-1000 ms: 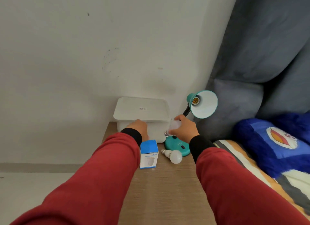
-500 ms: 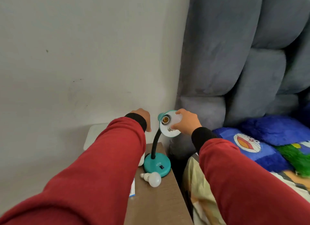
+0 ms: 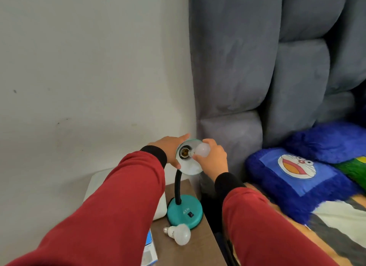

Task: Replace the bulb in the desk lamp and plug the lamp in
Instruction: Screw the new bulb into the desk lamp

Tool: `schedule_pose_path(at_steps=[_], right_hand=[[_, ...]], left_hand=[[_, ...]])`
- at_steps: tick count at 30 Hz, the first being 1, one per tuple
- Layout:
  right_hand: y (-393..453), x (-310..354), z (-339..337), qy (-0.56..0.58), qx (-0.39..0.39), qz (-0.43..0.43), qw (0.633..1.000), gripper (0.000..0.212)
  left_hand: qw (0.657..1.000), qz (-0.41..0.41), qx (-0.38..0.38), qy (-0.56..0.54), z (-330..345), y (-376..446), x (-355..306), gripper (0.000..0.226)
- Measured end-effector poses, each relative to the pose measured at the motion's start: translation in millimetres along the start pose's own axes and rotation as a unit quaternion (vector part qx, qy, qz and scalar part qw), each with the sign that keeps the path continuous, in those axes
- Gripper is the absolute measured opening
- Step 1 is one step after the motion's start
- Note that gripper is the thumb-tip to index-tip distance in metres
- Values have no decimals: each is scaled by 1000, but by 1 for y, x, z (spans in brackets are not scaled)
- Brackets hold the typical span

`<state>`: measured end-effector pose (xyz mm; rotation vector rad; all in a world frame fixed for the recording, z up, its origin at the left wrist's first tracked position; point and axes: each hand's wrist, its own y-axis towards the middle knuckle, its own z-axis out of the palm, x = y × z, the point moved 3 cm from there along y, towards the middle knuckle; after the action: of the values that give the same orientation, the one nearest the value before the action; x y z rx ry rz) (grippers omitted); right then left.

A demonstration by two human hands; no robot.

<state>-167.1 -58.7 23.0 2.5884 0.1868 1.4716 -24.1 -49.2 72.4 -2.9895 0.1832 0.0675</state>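
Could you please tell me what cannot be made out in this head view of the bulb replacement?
- Left hand: its fingers lie behind the teal lamp shade, so their grip is hidden.
- Lamp's cord and plug: not visible; whether it is plugged in is unknown.
- Blue and white bulb box: mostly covered by the left red sleeve.
- White plastic bin: largely behind that sleeve.
- Frosted white bulb in the right hand: whether its thread has reached the socket is unclear.

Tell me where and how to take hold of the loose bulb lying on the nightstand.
Grip the spare bulb around its round white globe, coming from above with fingers on either side. It lies on its side on the nightstand, metal screw base pointing left and the lamp base close behind it, so the globe's widest part is the broadest, most open surface. That probably also leaves the thread free.
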Motion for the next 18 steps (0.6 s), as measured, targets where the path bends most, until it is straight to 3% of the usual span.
schedule_pose_path(at_steps=[6,18], right_hand=[[-12,-6,8,81,-51,-8,995,56],[-17,-15,36,100,-46,25,994,65]], left_hand=[[999,23,-25,-22,9,9,2,109],[997,45,-55,-37,16,10,9,110]])
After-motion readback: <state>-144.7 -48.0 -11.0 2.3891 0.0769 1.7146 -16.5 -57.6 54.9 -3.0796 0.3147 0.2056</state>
